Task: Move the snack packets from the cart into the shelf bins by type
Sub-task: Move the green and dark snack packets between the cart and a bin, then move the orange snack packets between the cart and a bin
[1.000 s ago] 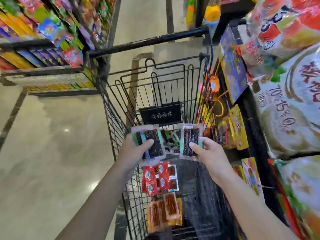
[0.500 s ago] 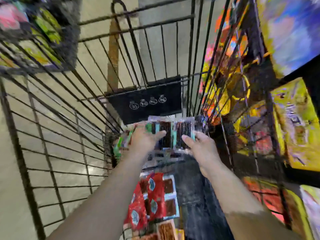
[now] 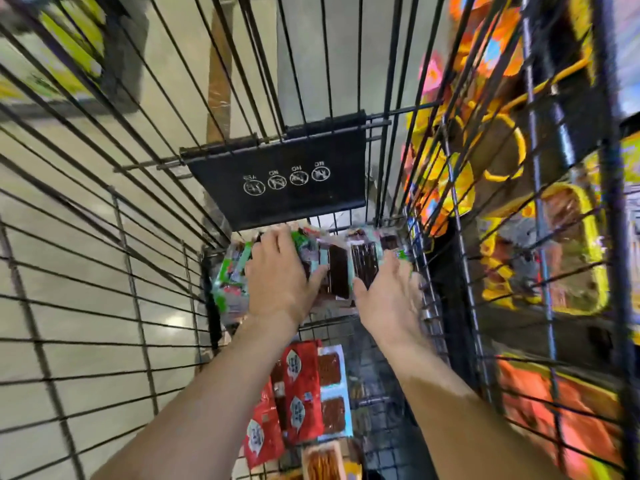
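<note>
Both my hands reach deep into the wire cart (image 3: 138, 306), at its far end under the black flap (image 3: 280, 188). My left hand (image 3: 280, 275) grips a teal-edged packet with dark contents (image 3: 337, 278), thumb across its front, over a pile of green and teal packets (image 3: 230, 275). My right hand (image 3: 388, 296) holds a second teal packet (image 3: 363, 263) between thumb and fingers, right beside the first. Closer to me on the cart floor lie red packets (image 3: 299, 393), white-blue packets with brown contents (image 3: 332, 396) and orange packets (image 3: 322, 462).
The cart's wire walls close in on the left, front and right. Through the right wall I see shelf bins with yellow and orange snack bags (image 3: 571, 258). A blurred shelf (image 3: 69, 46) stands at the upper left over a glossy floor (image 3: 86, 237).
My head and both hands have moved down and forward into the cart. The two teal packets, held up and apart a second ago, are now side by side low at the cart's far end.
</note>
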Motion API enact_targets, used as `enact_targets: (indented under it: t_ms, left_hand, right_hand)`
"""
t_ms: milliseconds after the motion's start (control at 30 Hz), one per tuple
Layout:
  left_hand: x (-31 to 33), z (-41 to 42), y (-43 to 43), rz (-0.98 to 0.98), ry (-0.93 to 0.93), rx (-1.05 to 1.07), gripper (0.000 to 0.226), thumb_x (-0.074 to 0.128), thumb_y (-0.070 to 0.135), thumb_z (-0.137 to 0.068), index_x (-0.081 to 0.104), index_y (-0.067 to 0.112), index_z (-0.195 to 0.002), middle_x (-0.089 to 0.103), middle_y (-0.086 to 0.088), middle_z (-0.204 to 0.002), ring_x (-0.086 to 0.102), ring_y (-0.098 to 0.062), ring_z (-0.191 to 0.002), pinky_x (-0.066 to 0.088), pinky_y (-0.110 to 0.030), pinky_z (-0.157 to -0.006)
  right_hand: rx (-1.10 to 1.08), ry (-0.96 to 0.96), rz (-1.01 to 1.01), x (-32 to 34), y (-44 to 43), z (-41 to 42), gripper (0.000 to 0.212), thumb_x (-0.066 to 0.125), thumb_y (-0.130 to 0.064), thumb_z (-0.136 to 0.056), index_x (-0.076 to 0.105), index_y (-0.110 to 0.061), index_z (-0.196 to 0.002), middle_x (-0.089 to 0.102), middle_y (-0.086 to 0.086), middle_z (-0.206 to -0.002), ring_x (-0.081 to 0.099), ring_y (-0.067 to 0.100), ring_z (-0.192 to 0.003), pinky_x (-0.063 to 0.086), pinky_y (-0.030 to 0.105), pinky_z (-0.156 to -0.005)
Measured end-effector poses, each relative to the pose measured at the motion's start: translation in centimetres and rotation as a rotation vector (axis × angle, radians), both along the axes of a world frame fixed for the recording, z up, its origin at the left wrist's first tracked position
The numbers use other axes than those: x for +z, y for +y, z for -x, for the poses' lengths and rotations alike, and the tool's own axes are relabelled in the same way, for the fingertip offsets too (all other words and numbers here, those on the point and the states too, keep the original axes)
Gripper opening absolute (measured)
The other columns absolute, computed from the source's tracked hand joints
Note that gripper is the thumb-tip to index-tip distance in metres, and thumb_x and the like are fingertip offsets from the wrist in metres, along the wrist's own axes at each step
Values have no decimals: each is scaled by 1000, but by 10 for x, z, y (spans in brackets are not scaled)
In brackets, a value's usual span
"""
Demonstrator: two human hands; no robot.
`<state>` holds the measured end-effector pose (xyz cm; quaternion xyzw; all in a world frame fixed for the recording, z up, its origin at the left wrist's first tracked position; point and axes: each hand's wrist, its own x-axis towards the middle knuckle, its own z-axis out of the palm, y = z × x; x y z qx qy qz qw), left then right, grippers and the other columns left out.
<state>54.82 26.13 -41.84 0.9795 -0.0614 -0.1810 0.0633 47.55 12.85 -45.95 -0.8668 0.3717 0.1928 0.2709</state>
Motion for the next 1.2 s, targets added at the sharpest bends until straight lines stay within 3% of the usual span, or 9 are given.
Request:
enact_targets:
  t_ms: [133, 233, 300, 400, 600, 767, 967, 1200]
  left_hand:
    - [37, 10, 16, -151, 72, -88, 69, 55, 57, -101, 36, 17, -153, 44, -10, -152, 41, -32, -140, 39, -47, -113]
    - [77, 21, 34, -212, 100, -120, 51, 53, 52, -100, 51, 19, -139, 53, -7, -143, 49, -30, -134, 43, -47, -109]
    - [110, 32, 45, -209, 96, -129, 42, 50, 51, -101, 55, 21, -130, 57, -4, -135, 54, -27, -127, 47, -46, -106]
    - [165, 57, 63, -195, 70, -167, 44, 48, 52, -101, 54, 26, -136, 57, -1, -137, 55, -25, -126, 49, -45, -105]
    - [280, 119, 108, -186, -20, -240, 53, 51, 50, -102, 47, 28, -150, 52, 2, -152, 48, -23, -140, 37, -44, -117]
    - [362, 174, 160, -154, -103, -310, 66, 41, 56, -105, 34, 23, -162, 37, 2, -166, 34, -22, -152, 29, -42, -123]
    - [415, 243, 214, -122, -182, -455, 63, 49, 58, -101, 48, 25, -155, 46, 2, -162, 40, -24, -149, 34, -45, -120]
    - [438, 282, 209, -110, -262, -611, 66, 49, 63, -100, 45, 27, -155, 44, 3, -163, 39, -23, -150, 35, -43, -120]
  right_hand:
    - [213, 45, 154, 30, 2, 16, 58, 58, -49, -96, 47, -14, -141, 48, 11, -144, 43, 32, -128, 39, 46, -104]
    - [314, 41, 207, 70, 2, 34, 44, 55, -48, -95, 55, -18, -127, 52, 8, -136, 45, 29, -126, 39, 44, -103]
    - [407, 47, 223, 102, 4, 49, 50, 49, -50, -99, 50, -17, -137, 46, 10, -146, 44, 30, -128, 37, 43, -108]
    - [453, 87, 208, 160, 11, 70, 63, 45, -51, -101, 33, -18, -154, 31, 10, -162, 36, 31, -140, 31, 45, -117]
    - [528, 37, 383, 293, 42, 136, 65, 42, -52, -103, 32, -14, -156, 34, 11, -160, 38, 33, -141, 32, 45, -115]
    - [456, -4, 484, 387, 86, 212, 67, 46, -53, -103, 35, -13, -156, 38, 12, -160, 39, 34, -144, 34, 48, -117]
    - [335, -40, 620, 458, 141, 308, 66, 88, -44, -73, 71, -4, -123, 70, 19, -124, 68, 40, -110, 56, 53, -89]
    - [176, -43, 701, 482, 165, 400, 65, 81, -47, -78, 68, -6, -127, 68, 16, -127, 65, 38, -112, 54, 49, -93]
